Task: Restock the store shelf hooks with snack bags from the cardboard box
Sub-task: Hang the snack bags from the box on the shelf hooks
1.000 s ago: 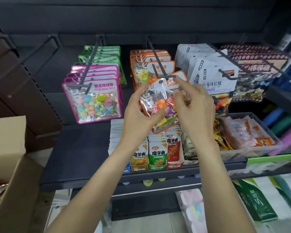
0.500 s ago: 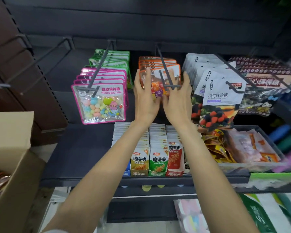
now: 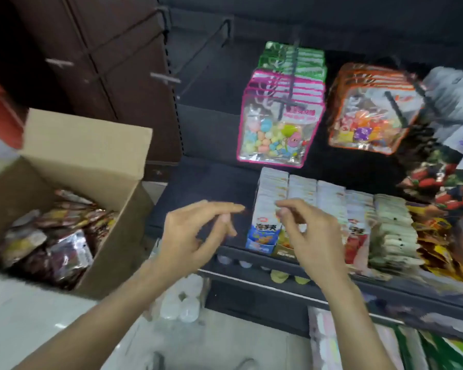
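The open cardboard box (image 3: 86, 145) stands at the left, holding several dark snack bags (image 3: 62, 236). Orange-edged candy bags (image 3: 369, 110) hang on a shelf hook at the upper right, with pink-edged candy bags (image 3: 275, 129) on the hook to their left and green bags (image 3: 292, 58) behind those. My left hand (image 3: 195, 236) and my right hand (image 3: 313, 233) hover in front of the lower shelf edge, both empty with fingers loosely curled and apart. Neither hand touches a bag.
Bare hooks (image 3: 166, 77) stick out at the upper left beside a brown panel (image 3: 112, 62). Rows of small packets (image 3: 302, 193) fill the lower shelf (image 3: 203, 188). White bags (image 3: 455, 108) hang at the far right. Pale floor (image 3: 38, 321) lies below.
Both hands let go of the orange-edged bag, which now hangs on its hook, and drew back down to the shelf front. The view swung left toward the box.
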`<state>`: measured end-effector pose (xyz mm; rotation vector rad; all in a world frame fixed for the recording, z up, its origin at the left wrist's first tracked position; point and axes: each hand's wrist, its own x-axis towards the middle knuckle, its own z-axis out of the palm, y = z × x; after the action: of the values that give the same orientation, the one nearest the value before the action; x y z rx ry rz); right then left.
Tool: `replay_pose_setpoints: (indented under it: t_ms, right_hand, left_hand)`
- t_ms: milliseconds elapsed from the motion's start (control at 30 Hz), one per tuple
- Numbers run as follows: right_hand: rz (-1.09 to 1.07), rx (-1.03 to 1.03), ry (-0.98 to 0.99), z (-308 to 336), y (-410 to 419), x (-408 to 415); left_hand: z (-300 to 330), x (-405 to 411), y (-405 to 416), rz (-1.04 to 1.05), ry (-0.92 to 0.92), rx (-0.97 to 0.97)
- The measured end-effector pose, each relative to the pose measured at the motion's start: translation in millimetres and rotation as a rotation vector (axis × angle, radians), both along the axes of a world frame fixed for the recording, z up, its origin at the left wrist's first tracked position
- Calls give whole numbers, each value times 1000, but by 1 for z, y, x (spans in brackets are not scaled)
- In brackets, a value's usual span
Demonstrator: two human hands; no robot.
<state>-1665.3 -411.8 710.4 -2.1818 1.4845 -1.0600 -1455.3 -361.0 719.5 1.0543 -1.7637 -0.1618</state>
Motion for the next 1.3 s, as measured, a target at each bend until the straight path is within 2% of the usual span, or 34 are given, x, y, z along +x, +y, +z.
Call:
replay_pose_setpoints:
  t_ms: [100, 167, 267, 367, 433, 567, 733, 833, 933, 1033, 1200, 1300]
  right_hand:
    - [102, 77, 105, -21, 17, 64]
    - [177, 119, 80, -32, 29, 112]
    - [270, 192, 40, -44, 43, 188]
    - [322, 269, 108, -54, 51, 273]
    - [345, 298, 209, -60, 53, 325]
    - [397, 251, 617, -87, 41, 399]
    - [432, 325, 870, -126, 10, 450]
    - [425, 398, 956, -146, -11, 464]
    - [388, 411, 955, -163, -24, 478]
    - [344, 424, 932, -176, -23, 495]
    - [131, 714, 932, -202, -38, 511]
    - [-7, 950, 810, -216, -38, 511]
  left_hand:
    - [-14, 85, 26, 168, -75, -23]
    - [-27, 145, 41, 262, -144, 50]
    - [-58, 240, 48, 326, -272, 299]
    - [-89, 338, 42, 269, -284, 615]
    - [-105, 390, 39, 248, -308, 740]
    - [-125, 457, 35, 228, -317, 895]
    - [-146, 498, 24, 269, -468, 925]
    - [-159, 508, 21, 299, -522, 910]
    - [-167, 511, 14, 323, -471, 867]
    - [-178, 513, 0, 307, -526, 829]
    - [-209, 523, -42, 64, -869, 853]
    - [-230, 522, -55, -71, -1132, 795]
